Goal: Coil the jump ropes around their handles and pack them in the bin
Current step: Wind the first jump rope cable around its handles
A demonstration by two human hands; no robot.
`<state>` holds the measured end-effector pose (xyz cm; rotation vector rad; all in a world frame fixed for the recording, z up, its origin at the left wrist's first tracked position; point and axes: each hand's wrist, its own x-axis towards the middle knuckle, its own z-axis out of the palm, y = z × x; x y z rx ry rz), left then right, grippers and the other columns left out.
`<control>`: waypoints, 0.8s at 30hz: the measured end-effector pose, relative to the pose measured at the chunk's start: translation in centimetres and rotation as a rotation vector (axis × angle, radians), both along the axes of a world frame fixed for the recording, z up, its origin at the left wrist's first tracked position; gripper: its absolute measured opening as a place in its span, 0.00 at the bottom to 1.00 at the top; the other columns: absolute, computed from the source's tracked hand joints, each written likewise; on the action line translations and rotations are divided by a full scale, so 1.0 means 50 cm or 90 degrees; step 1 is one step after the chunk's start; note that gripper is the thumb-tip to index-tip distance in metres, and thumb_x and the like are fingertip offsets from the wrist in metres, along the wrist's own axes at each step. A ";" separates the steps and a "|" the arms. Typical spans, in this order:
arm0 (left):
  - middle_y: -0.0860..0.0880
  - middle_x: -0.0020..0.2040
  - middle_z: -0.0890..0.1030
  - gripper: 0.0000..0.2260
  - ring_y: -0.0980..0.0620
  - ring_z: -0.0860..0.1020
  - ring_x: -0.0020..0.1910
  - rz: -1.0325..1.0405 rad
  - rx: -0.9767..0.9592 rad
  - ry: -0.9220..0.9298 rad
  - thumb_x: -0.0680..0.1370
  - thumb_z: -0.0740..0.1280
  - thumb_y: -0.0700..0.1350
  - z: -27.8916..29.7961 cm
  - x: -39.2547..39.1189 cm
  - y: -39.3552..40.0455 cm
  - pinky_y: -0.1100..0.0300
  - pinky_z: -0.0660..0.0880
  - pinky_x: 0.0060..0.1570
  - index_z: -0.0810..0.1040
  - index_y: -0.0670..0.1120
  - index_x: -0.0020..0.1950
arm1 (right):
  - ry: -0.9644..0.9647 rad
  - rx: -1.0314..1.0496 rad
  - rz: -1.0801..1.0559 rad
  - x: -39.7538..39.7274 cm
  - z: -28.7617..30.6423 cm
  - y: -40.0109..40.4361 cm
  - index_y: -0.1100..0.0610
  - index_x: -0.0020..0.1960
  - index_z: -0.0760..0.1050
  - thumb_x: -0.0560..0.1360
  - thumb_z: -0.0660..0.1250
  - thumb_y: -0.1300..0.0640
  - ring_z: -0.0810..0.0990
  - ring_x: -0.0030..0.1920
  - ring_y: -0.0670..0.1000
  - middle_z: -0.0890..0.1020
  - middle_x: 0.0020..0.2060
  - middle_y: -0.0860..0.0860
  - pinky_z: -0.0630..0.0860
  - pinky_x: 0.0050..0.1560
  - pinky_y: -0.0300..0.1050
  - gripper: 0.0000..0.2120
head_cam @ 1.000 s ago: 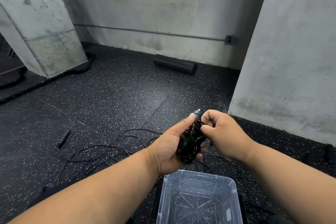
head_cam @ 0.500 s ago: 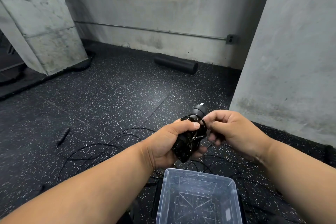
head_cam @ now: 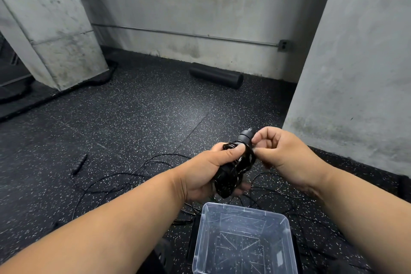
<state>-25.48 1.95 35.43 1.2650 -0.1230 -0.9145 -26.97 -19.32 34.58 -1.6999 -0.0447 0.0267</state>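
A black jump rope bundle, cord wound round its handles, is held above the floor in the middle of the view. My left hand grips the bundle round its lower part, thumb across the coils. My right hand pinches the cord at the bundle's upper end, just below the handle cap. A clear plastic bin stands on the floor directly below my hands, with nothing in it. More thin black rope lies in loose loops on the floor, with a loose black handle at the left.
The floor is black speckled rubber. A black foam roller lies by the far wall. A concrete pillar stands at the left and a concrete wall at the right. A thick dark rope lies beside the left pillar.
The bundle has tilted and risen slightly. My right hand moved from beside the handle top to pinching the cord at the upper coils. The left hand kept its grip.
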 end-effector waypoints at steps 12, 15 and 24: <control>0.38 0.63 0.79 0.34 0.38 0.85 0.46 -0.016 0.000 0.014 0.75 0.75 0.52 -0.002 0.011 -0.010 0.51 0.84 0.38 0.64 0.45 0.76 | -0.114 -0.191 -0.194 0.023 -0.007 -0.029 0.50 0.43 0.81 0.72 0.69 0.58 0.68 0.25 0.43 0.73 0.26 0.43 0.66 0.24 0.35 0.04; 0.37 0.64 0.79 0.31 0.35 0.85 0.49 -0.012 -0.027 0.053 0.76 0.74 0.51 -0.011 0.014 -0.001 0.45 0.86 0.44 0.66 0.44 0.75 | -0.055 -0.070 -0.177 0.025 -0.019 -0.017 0.45 0.48 0.83 0.70 0.68 0.54 0.70 0.27 0.43 0.74 0.28 0.44 0.67 0.27 0.36 0.09; 0.40 0.59 0.84 0.19 0.37 0.83 0.58 -0.014 0.010 0.083 0.80 0.67 0.55 -0.023 0.013 0.009 0.45 0.82 0.56 0.85 0.44 0.63 | 0.223 0.150 -0.083 0.004 -0.071 0.021 0.50 0.49 0.86 0.75 0.73 0.39 0.79 0.34 0.46 0.85 0.41 0.49 0.73 0.32 0.40 0.15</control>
